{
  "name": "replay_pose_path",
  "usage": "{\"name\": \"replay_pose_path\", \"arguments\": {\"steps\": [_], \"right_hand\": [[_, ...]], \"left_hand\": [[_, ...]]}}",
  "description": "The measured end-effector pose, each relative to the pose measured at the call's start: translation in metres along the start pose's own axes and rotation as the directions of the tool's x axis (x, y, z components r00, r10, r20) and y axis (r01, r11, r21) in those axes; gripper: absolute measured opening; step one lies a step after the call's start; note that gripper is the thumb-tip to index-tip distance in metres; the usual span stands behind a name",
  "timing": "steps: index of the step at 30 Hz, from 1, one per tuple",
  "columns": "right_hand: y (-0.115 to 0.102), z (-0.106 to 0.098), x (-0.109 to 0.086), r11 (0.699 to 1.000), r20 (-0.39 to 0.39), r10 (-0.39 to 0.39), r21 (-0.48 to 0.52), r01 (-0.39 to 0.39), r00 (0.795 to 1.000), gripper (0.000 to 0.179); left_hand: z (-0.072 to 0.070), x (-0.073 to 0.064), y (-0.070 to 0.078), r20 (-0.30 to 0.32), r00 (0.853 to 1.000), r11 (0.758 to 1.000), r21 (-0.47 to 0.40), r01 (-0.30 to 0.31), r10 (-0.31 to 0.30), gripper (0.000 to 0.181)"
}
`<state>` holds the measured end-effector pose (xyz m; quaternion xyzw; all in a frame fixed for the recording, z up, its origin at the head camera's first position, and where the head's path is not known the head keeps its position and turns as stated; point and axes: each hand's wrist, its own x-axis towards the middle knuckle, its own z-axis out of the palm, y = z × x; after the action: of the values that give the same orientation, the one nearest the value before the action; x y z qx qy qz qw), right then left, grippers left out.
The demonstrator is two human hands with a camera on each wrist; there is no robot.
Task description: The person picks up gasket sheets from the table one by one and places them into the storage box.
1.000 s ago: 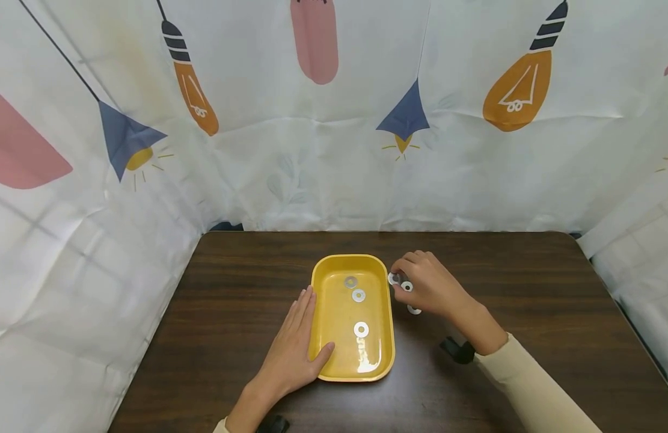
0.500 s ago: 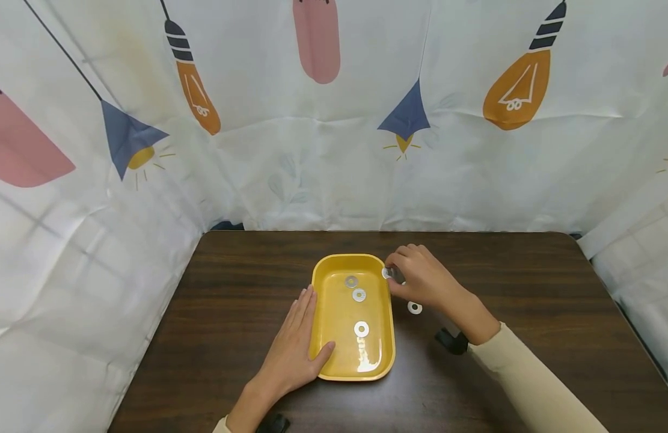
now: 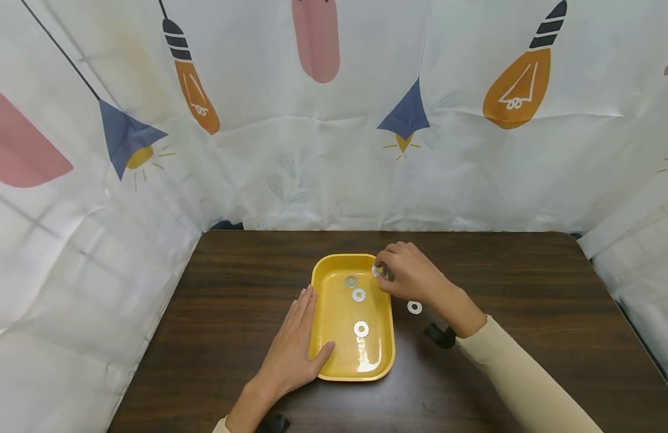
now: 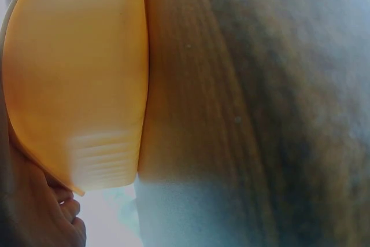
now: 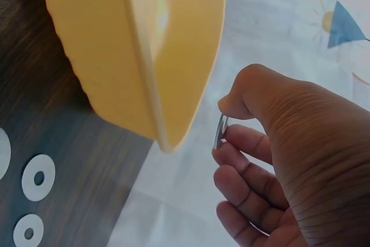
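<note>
My right hand (image 3: 412, 273) pinches a metal washer (image 5: 218, 134) between thumb and fingertips, over the far right corner of a yellow tray (image 3: 378, 325). In the right wrist view the washer is edge-on, beside the tray's rim. Inside the tray lie three flat washers: a greyer one (image 3: 351, 281) at the back, a second washer (image 3: 358, 294) just nearer, and a white-looking washer (image 3: 361, 329) around the middle. My left hand (image 3: 293, 346) lies along the tray's left side, fingers straight, thumb over the rim. The left wrist view shows the tray's outer wall (image 4: 75, 79).
On the dark wooden table (image 3: 247, 270), a loose washer (image 3: 415, 307) lies right of the tray, under the right wrist. The right wrist view shows more on the table, including another washer (image 5: 39, 177). A patterned white curtain (image 3: 334, 162) hangs behind the table.
My right hand has moved left and away from me, carrying the pinched washer from beside the tray to over its far right corner. The left hand stays put.
</note>
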<state>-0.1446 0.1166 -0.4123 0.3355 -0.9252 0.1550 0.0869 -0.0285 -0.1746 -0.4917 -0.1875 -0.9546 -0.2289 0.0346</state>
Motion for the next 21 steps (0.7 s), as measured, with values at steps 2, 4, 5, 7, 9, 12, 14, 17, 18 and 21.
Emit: {"name": "replay_pose_path", "arguments": {"steps": [2, 4, 5, 7, 9, 12, 14, 17, 18, 21], "right_hand": [[-0.002, 0.001, 0.003, 1.0, -0.001, -0.011, -0.003, 0.011, 1.0, 0.016], [-0.003, 0.001, 0.006, 1.0, -0.004, -0.021, -0.005, 0.021, 1.0, 0.016], [-0.003, 0.001, 0.007, 1.0, -0.008, -0.025, -0.006, 0.025, 1.0, 0.015], [-0.004, 0.001, 0.009, 1.0, -0.009, -0.028, -0.003, 0.028, 1.0, 0.014], [-0.005, 0.001, 0.011, 1.0, -0.009, -0.031, 0.002, 0.031, 0.999, 0.014], [-0.006, 0.001, 0.014, 0.999, -0.003, -0.035, 0.007, 0.035, 0.999, 0.013], [-0.007, 0.002, 0.014, 0.999, 0.002, -0.038, 0.004, 0.038, 0.999, 0.013], [-0.007, 0.002, 0.016, 0.999, 0.011, -0.038, -0.008, 0.038, 0.999, 0.014], [-0.007, 0.003, 0.016, 0.999, 0.013, -0.038, -0.012, 0.038, 0.999, 0.014], [-0.008, 0.003, 0.018, 0.999, 0.017, -0.038, -0.02, 0.038, 0.999, 0.015]], "left_hand": [[0.0, 0.0, 0.0, 0.001, 1.0, 1.0, 0.003, 0.002, -0.002, 0.101], [0.0, 0.0, 0.0, 0.004, 1.0, 1.0, 0.003, 0.003, -0.003, 0.102], [0.0, 0.0, 0.0, 0.006, 1.0, 1.0, 0.004, 0.003, -0.003, 0.102], [0.0, 0.0, 0.0, 0.009, 1.0, 1.0, 0.003, 0.005, -0.005, 0.102], [0.0, -0.001, 0.0, 0.012, 1.0, 1.0, 0.002, 0.01, -0.01, 0.103], [-0.001, -0.001, 0.0, 0.013, 1.0, 1.0, 0.0, 0.013, -0.013, 0.103], [-0.001, 0.0, 0.0, 0.014, 1.0, 1.0, 0.002, 0.016, -0.016, 0.103], [-0.001, 0.0, 0.001, 0.016, 1.0, 1.0, 0.002, 0.019, -0.019, 0.103], [-0.001, 0.0, 0.0, 0.016, 1.0, 1.0, 0.004, 0.02, -0.02, 0.103], [-0.001, 0.0, 0.0, 0.017, 1.0, 1.0, 0.001, 0.017, -0.017, 0.102]]}}
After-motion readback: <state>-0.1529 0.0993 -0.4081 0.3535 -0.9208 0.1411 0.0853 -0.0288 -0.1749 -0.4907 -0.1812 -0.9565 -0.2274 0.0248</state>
